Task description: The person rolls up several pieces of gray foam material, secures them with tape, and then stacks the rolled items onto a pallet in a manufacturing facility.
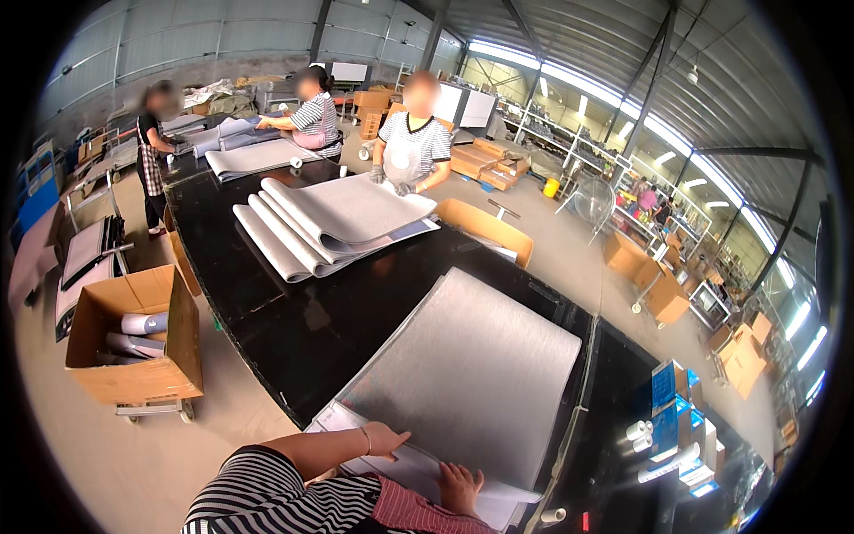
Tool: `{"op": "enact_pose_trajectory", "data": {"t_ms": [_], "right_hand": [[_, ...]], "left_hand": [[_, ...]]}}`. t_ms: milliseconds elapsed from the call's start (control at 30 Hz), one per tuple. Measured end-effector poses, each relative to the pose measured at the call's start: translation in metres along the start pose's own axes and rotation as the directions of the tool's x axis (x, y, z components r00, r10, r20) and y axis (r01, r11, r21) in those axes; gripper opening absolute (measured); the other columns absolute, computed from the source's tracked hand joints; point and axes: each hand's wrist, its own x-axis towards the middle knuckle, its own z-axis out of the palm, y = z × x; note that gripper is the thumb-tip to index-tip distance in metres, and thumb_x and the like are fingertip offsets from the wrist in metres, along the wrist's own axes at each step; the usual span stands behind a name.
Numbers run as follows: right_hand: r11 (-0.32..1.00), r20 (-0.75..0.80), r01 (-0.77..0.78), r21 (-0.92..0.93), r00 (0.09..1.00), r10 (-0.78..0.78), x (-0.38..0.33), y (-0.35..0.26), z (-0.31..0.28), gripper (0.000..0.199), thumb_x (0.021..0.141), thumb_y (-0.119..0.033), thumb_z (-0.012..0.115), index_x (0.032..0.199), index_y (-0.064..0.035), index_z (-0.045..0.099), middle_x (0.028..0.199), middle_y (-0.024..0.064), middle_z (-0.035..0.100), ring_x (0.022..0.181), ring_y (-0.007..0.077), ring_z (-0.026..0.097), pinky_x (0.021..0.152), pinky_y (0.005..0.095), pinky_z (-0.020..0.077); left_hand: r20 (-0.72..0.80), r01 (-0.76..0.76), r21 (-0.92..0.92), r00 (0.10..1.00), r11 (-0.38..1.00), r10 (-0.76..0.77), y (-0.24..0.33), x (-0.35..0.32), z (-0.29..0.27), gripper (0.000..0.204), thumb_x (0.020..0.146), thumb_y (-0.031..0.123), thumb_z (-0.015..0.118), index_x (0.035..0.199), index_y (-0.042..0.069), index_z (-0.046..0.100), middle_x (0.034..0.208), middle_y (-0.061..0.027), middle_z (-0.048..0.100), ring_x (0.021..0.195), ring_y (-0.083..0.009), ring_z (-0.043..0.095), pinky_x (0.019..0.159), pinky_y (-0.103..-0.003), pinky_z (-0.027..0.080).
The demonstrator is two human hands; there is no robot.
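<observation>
A large grey sheet (pixel 485 369), looking like thin matting, lies flat on the black table in front of me. Along its near edge shows a white, paper-like strip (pixel 414 463). My left hand (pixel 382 440) rests on the sheet's near left part, one finger stretched out to the right, holding nothing. Close to the near right edge, my right hand (pixel 460 487) lies on the white strip with its fingers spread. What lies beneath my right palm is hidden.
Folded grey sheets (pixel 338 218) lie farther up the black table (pixel 311 334), where a gloved co-worker (pixel 414 147) stands. At right are blue-and-white boxes (pixel 680 418) and white rolls (pixel 638 432). A cardboard box (pixel 147 378) on a trolley stands left. Two more people work beyond.
</observation>
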Motion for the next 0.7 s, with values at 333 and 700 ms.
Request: {"op": "enact_pose_trajectory", "data": {"t_ms": [333, 700], "right_hand": [[0.999, -0.038, 0.005, 0.032, 0.999, -0.003, 0.000, 0.003, 0.005, 0.045, 0.082, -0.031, 0.071, 0.126, -0.0269, 0.064, 0.125, -0.0029, 0.066, 0.122, 0.0195, 0.056, 0.112, 0.0598, 0.0182], [0.999, -0.077, -0.015, 0.042, 0.997, 0.018, -0.001, 0.001, 0.004, 0.043, 0.082, -0.031, 0.072, 0.124, -0.0275, 0.066, 0.124, -0.0017, 0.066, 0.121, 0.0201, 0.057, 0.112, 0.0594, 0.0185]], "left_hand": [[0.003, 0.012, 0.002, 1.000, 1.000, -0.012, 0.004, -0.004, -0.001, 0.089, 0.083, 0.046, 0.072, 0.152, 0.009, 0.030, 0.096, -0.0184, 0.071, 0.089, -0.0383, 0.070, 0.075, -0.048, 0.054], [-0.004, 0.034, 0.001, 0.999, 0.999, -0.034, 0.009, -0.008, -0.006, 0.089, 0.083, 0.045, 0.073, 0.152, 0.011, 0.030, 0.097, -0.0173, 0.072, 0.090, -0.0375, 0.070, 0.075, -0.048, 0.054]]}}
